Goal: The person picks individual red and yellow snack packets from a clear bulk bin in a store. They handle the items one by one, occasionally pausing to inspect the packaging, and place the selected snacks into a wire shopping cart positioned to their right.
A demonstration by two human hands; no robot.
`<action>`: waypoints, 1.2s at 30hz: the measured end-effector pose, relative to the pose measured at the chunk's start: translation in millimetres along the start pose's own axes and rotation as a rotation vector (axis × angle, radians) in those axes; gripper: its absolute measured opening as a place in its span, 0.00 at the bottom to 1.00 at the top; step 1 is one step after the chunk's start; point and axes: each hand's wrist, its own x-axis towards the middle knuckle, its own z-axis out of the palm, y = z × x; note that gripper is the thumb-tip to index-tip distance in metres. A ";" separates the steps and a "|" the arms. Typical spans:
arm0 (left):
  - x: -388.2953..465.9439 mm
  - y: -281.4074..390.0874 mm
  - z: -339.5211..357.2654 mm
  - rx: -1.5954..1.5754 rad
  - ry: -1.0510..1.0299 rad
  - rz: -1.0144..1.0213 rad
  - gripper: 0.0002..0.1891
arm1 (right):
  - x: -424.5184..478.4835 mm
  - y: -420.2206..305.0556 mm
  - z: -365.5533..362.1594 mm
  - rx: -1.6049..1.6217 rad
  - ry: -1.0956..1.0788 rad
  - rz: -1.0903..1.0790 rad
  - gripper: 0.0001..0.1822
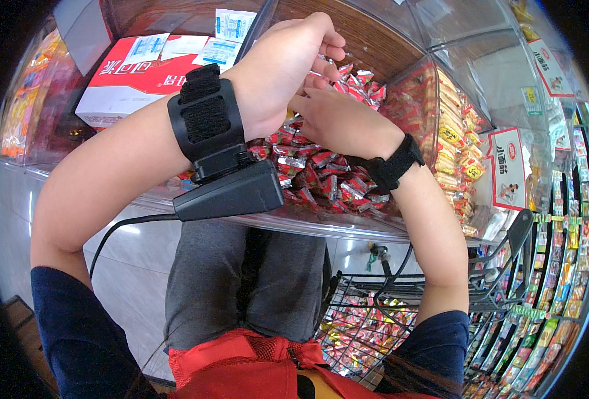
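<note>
My left hand [289, 62] hovers over a clear plastic bin of small red-and-silver wrapped candies [319, 174]. Its fingers curl loosely with gaps between them, and no candy shows in them. Just below and to the right, my right hand [337, 117] reaches into the same bin from the other side. Its fingertips are hidden behind my left hand and wrist, so whether they hold a candy cannot be seen. More of the candies [357, 85] are heaped beyond the hands, against the brown bin wall.
Left of the candies sits a red-and-white carton [130, 82] with desiccant packets [217, 52] on top. On the right, yellow-wrapped snacks [451, 149] fill another compartment. A wire cart basket [344, 319] holding wrapped sweets stands below right. A cable [125, 222] hangs from my left wrist device [229, 192].
</note>
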 end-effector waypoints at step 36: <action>6.4 4.3 -3.8 -0.007 0.039 0.045 0.13 | 7.4 0.9 -23.9 0.133 1.014 -0.195 0.07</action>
